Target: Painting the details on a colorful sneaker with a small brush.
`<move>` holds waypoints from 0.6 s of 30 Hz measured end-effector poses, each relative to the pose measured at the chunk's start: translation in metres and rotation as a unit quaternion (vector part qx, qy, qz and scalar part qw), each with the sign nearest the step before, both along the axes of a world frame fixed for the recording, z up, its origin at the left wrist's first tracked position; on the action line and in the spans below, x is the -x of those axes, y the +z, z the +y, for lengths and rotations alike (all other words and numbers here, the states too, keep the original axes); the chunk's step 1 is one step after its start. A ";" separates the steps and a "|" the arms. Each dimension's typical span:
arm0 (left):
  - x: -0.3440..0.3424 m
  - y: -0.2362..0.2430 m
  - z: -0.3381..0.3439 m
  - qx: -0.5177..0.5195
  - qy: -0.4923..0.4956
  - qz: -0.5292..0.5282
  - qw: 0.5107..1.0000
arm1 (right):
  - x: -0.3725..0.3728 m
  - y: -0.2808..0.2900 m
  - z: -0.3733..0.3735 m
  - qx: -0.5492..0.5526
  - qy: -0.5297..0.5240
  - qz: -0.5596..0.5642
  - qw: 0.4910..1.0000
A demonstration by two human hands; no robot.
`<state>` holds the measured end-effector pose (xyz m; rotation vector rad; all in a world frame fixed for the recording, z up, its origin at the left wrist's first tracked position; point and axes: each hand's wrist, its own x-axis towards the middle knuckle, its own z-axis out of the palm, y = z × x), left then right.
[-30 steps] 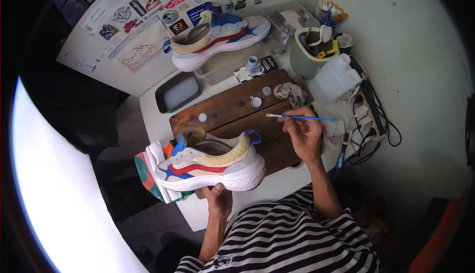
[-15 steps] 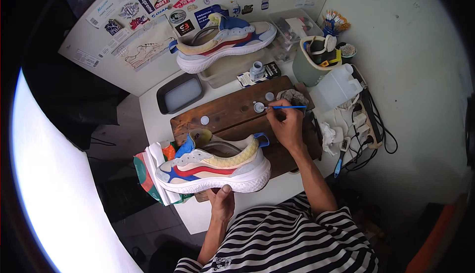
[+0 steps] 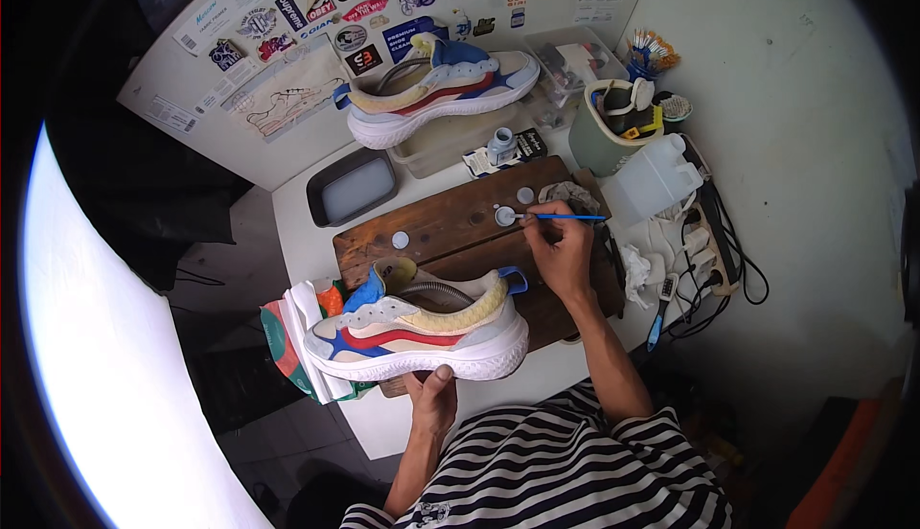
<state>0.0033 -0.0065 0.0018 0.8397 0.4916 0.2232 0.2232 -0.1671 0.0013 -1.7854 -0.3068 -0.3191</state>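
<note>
My left hand (image 3: 432,397) grips a multicoloured sneaker (image 3: 412,333) from below by its white sole, thumb on the sole's side. The shoe has red, blue, cream and grey panels, with a coiled spring inside its opening. My right hand (image 3: 562,253) pinches a thin blue paintbrush (image 3: 570,217). The brush tip is at a small round cap (image 3: 504,215) with pale liquid in it, on the brown wooden board (image 3: 446,256). Two more pale discs, one being a small lid (image 3: 401,240), lie on the board. A crumpled grey cloth (image 3: 567,195) is just beyond my right hand.
Behind the board stand an open paint bottle (image 3: 501,147), a dark water tray (image 3: 352,187) and a matching sneaker (image 3: 436,91) on a clear box. To the right are a tool bin (image 3: 609,126), a white jug (image 3: 655,180), a brush (image 3: 661,310) and cables (image 3: 733,232).
My right hand has shifted slightly, with the brush tip still at the small cap. The view has tilted a little; the sneaker stays in my left hand.
</note>
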 end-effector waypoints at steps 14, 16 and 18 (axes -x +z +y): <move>-0.011 0.032 -0.004 0.042 -0.006 -0.038 0.998 | 0.099 0.102 -0.036 -0.177 0.162 -0.092 0.966; -0.013 0.035 -0.006 0.041 -0.008 -0.038 0.998 | 0.098 0.104 -0.037 -0.151 0.158 -0.106 0.970; -0.013 0.036 -0.007 0.039 -0.009 -0.037 0.999 | 0.099 0.105 -0.037 -0.126 0.156 -0.120 0.972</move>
